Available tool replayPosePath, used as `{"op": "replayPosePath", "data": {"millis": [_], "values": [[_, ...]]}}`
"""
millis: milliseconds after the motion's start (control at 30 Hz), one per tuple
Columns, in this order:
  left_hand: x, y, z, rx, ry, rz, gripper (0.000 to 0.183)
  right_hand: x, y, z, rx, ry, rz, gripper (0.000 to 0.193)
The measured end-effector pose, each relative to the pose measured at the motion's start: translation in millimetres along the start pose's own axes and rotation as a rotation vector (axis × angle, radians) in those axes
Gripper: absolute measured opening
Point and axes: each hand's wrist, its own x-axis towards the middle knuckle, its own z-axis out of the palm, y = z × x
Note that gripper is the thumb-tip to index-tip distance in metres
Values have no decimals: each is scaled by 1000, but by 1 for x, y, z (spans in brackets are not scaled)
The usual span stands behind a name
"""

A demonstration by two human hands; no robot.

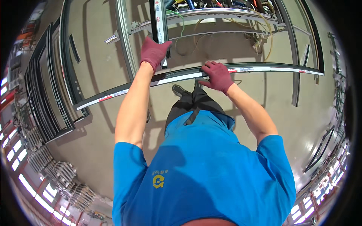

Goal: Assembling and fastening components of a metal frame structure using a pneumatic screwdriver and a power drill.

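A large dark metal window frame lies level in front of me, its long near rail [264, 68] faced with white, printed protective film. My right hand [218, 77], in a maroon glove, grips this rail right of its middle, fingers over the top and thumb on the near side. In a matching glove, my left hand [154, 52] is closed around the near end of a dark profile bar [161, 22] that also carries white film. That bar runs away from me and its end comes close to the near rail; whether they touch is hard to tell.
Silvery support rails [124, 34] pass under the frame. Beyond it, a rack [226, 13] holds tools, with a yellow hose [270, 34] and a green cable [183, 26] hanging down. More dark frames [45, 86] stand at the left; another [320, 148] lies at the right.
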Motion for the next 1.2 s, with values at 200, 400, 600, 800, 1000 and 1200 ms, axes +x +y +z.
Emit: {"op": "replayPosePath", "data": {"millis": [200, 400, 600, 800, 1000, 1200], "values": [[26, -42, 49, 47, -49, -49, 78, 2, 7, 8, 46, -11, 5, 49], [23, -72, 65, -38, -102, -32, 75, 2, 11, 5, 47, 2, -4, 49], [12, -87, 59, -142, -124, 6, 70, 2, 13, 6, 57, 6, -2, 48], [9, -102, 53, -146, -180, 39, 68, -1, 13, 10, 46, -6, -10, 49], [14, -115, 51, -142, -238, 39, 69, -1, 12, 8, 50, -25, -2, 49], [19, -125, 49, -173, -309, 16, 61, 0, 16, 9, 48, 1, -2, 47]]}}
